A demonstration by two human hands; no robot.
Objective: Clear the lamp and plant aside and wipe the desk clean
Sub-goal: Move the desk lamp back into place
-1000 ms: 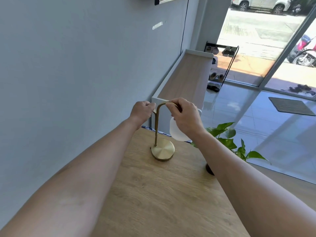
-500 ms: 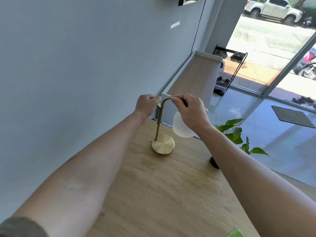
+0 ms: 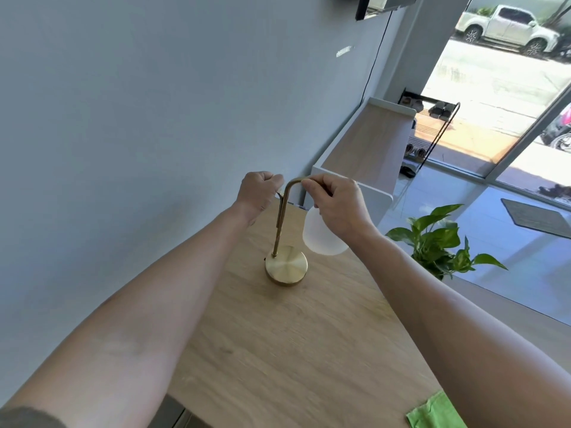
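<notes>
A long wooden worktop (image 3: 309, 350) runs away from the person, with its left side against a plain grey wall (image 3: 139, 118). The wood is light brown. At about 5 o'clock on the worktop, right at the near edge, lies a green cloth (image 3: 432, 417). Only part of it shows.

Toward 12 o'clock, past the far end of the worktop, stands a lower shelf (image 3: 367, 143) with a wooden top and white sides. At 1 o'clock there is a big glass door (image 3: 509, 103) with a sunny street and a white truck (image 3: 506, 26) outside. A black shoe rack (image 3: 432, 125) stands by the door. A grey mat (image 3: 537, 216) lies on the shiny floor at 3 o'clock.

The lamp (image 3: 285, 239) stands on the far part of the worktop, close to the wall. It has a round gold foot, a thin gold pole that bends over at the top, and a round white shade hanging down on its right. The plant (image 3: 438, 242) with green leaves is at 2 o'clock, near the right edge of the worktop. Its pot is hidden behind the right arm.

Both arms reach out straight toward the lamp. The left hand (image 3: 258, 193) is curled into a fist just left of the bend in the pole. It looks like it pinches something thin and dark there, but it is too small to tell. The right hand (image 3: 336, 205) grips the bent top of the pole, just above the white shade, with its fingers (image 3: 315, 185) wrapped around the metal.
</notes>
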